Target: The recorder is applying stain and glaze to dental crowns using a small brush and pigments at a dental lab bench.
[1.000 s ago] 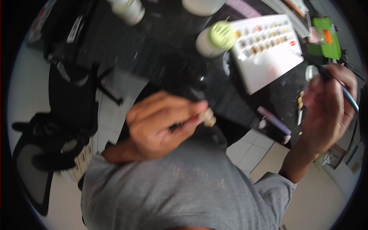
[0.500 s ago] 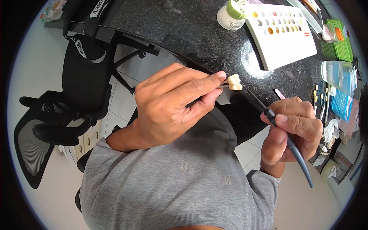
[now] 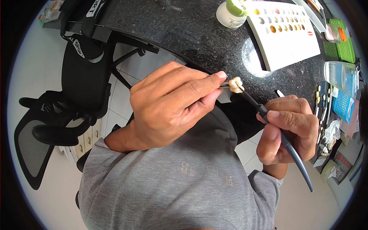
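My left hand point(image 3: 172, 103) is closed in a pinch on a slim metal holder point(image 3: 225, 85), most of which the fingers hide. At its end sits a cream-coloured tooth crown point(image 3: 235, 82). My right hand point(image 3: 293, 124) grips a fine brush point(image 3: 295, 155) with a dark, curved, tapering handle. The brush's dark, thin tip reaches the crown's lower right side and appears to touch it. Both hands are held in the air in front of my grey shirt, near the counter edge.
On the black speckled countertop point(image 3: 180, 28) stand a white palette point(image 3: 283, 50) with coloured wells and a green-lidded jar point(image 3: 229, 17). Farther right are a green basket point(image 3: 346, 50), a clear container point(image 3: 337, 73), a blue basket point(image 3: 342, 105) and several tooth-tipped sticks. A black chair point(image 3: 82, 71) stands at left.
My right hand has moved slightly up and left, bringing the brush tip from beside the crown onto it. The crown has turned a little in my left hand's hold.
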`<state>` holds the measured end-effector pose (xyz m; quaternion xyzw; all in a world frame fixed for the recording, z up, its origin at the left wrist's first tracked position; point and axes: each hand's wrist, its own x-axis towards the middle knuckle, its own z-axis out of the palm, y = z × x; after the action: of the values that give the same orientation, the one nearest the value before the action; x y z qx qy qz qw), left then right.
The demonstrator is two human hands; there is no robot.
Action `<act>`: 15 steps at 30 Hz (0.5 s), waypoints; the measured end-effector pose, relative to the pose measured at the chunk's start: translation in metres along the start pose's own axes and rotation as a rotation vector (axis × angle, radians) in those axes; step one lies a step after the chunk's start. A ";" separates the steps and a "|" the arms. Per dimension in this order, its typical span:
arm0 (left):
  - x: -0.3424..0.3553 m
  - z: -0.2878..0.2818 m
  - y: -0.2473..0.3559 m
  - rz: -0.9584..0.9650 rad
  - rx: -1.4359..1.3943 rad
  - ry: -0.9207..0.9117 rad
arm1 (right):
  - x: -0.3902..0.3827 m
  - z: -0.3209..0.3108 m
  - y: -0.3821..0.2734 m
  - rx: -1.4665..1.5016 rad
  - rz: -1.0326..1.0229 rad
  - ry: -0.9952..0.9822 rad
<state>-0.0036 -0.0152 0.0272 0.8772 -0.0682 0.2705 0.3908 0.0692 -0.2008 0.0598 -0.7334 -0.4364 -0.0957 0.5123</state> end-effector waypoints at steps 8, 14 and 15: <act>-0.001 0.001 -0.002 0.020 0.013 0.002 | -0.001 0.001 0.000 0.012 -0.003 -0.011; -0.002 0.001 -0.003 0.039 0.001 0.010 | 0.000 0.002 0.000 0.027 -0.001 -0.005; -0.002 0.001 -0.003 0.039 -0.001 0.008 | 0.000 0.001 -0.001 0.029 0.003 -0.010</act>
<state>-0.0040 -0.0143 0.0237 0.8743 -0.0841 0.2818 0.3862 0.0681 -0.1995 0.0597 -0.7271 -0.4391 -0.0849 0.5208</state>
